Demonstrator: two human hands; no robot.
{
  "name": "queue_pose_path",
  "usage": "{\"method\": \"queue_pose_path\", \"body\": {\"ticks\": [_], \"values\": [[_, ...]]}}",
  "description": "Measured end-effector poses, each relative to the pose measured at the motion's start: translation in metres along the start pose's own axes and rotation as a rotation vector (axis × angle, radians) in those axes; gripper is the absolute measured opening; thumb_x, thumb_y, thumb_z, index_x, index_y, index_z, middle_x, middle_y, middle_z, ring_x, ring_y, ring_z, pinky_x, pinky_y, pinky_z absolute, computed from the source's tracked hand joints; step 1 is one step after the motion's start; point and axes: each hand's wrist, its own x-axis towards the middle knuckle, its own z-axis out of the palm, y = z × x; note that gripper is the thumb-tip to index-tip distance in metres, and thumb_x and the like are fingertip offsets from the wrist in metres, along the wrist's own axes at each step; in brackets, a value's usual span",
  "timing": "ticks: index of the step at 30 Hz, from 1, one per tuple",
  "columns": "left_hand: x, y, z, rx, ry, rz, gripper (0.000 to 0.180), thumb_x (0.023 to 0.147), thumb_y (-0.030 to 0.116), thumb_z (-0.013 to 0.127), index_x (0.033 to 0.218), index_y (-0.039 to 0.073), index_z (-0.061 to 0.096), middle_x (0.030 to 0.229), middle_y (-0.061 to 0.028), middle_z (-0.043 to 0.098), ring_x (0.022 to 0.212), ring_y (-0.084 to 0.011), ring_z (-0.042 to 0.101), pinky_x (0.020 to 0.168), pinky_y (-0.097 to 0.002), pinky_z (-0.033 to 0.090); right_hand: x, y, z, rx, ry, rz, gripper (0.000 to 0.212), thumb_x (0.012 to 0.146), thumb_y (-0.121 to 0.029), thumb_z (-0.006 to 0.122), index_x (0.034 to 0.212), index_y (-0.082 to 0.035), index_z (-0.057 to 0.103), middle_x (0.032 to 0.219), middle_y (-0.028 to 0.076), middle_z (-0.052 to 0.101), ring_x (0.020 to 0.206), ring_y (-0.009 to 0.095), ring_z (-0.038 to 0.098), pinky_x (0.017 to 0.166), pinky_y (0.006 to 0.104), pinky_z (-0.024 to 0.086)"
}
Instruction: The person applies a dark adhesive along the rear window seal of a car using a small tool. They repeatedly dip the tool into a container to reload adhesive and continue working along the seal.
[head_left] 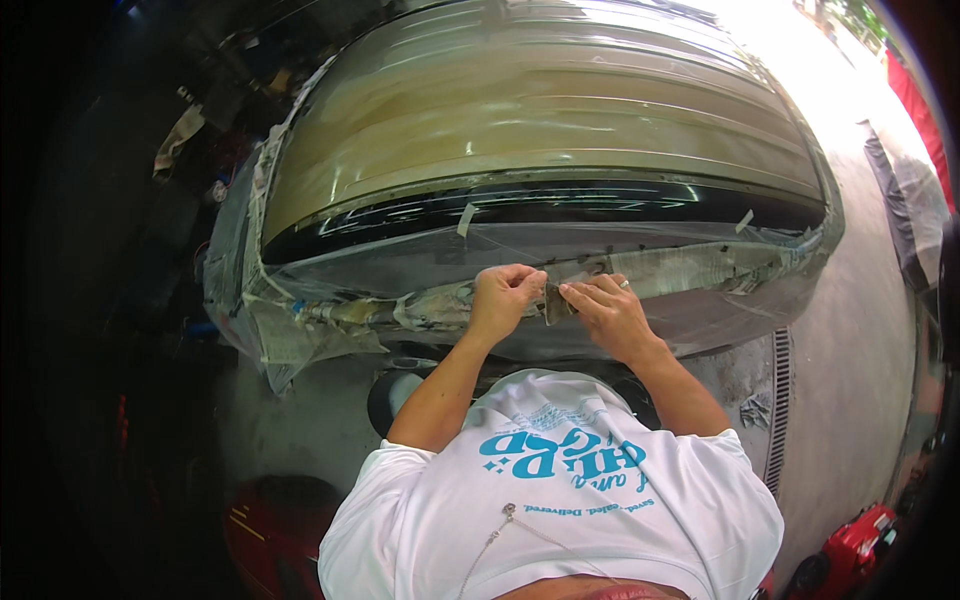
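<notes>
In front of me is a vehicle with a glossy gold-brown roof, its lower part wrapped in clear plastic sheeting. A crumpled band of masking paper runs across the sheeting below the dark rear glass. Over the middle of that band, my left hand is closed in a pinch; what lies between its fingertips is too small to make out. Close beside it, my right hand grips the edge of a small brownish flap of masking paper between thumb and fingers.
Short pieces of masking tape stick to the glass edge. A drain grate runs along the concrete floor at the right. Red machine-like objects stand at lower right. A dark red shape is at lower left.
</notes>
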Motion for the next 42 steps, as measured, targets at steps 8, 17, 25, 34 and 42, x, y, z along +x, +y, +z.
{"method": "queue_pose_path", "body": {"ticks": [8, 17, 25, 34, 42], "values": [[-0.057, -0.114, -0.084, 0.235, 0.385, -0.276, 0.029, 0.097, 0.025, 0.08, 0.091, -0.003, 0.079, 0.074, -0.0047, 0.074, 0.067, -0.0085, 0.065, 0.065, -0.028, 0.052, -0.029, 0.021, 0.012, 0.391, -0.001, 0.296, 0.051, 0.082, 0.001, 0.081, 0.132, -0.001, 0.071, 0.117, 0.015, 0.078, 0.099, 0.029, 0.074, 0.099, 0.0427, 0.055], [-0.235, -0.208, -0.171, 0.364, 1.084, -0.658, 0.026, 0.093, 0.021, 0.082, 0.078, 0.001, 0.074, 0.07, -0.007, 0.073, 0.063, -0.0159, 0.066, 0.062, -0.0362, 0.051, -0.063, 0.053, 0.021, 1.047, 0.03, 0.947, 0.027, 0.111, -0.025, 0.062, 0.125, -0.002, 0.065, 0.086, 0.004, 0.065, 0.066, 0.011, 0.063, 0.058, 0.0261, 0.049], [-0.313, -0.192, -0.193, 0.195, 1.453, -0.737, 0.031, 0.103, 0.028, 0.069, 0.097, -0.001, 0.077, 0.087, -0.0133, 0.078, 0.074, -0.023, 0.073, 0.069, -0.0398, 0.055, -0.042, 0.06, 0.039, 1.009, -0.248, 0.725, 0.027, 0.112, -0.024, 0.061, 0.125, -0.001, 0.063, 0.081, 0.002, 0.063, 0.064, 0.009, 0.06, 0.057, 0.024, 0.046], [-0.328, -0.181, -0.211, 0.595, 1.346, -1.283, 0.038, 0.103, 0.027, 0.062, 0.127, -0.002, 0.069, 0.136, -0.0273, 0.069, 0.124, -0.044, 0.068, 0.101, -0.052, 0.056, 0.0, 0.037, 0.057, 0.943, -0.242, 0.696, 0.03, 0.11, -0.024, 0.065, 0.128, 0.0, 0.063, 0.083, 0.002, 0.064, 0.065, 0.008, 0.06, 0.058, 0.024, 0.045], [-0.363, -0.29, -0.291, 0.524, 1.112, -1.367, 0.056, 0.088, 0.029, 0.08, 0.127, -0.008, 0.069, 0.129, -0.0303, 0.072, 0.122, -0.0421, 0.071, 0.1, -0.0507, 0.057, 0.028, -0.029, 0.109, 0.777, -0.274, 0.84, 0.037, 0.106, -0.019, 0.071, 0.133, 0.005, 0.062, 0.087, -0.001, 0.065, 0.07, 0.005, 0.058, 0.059, 0.0241, 0.047]]}}
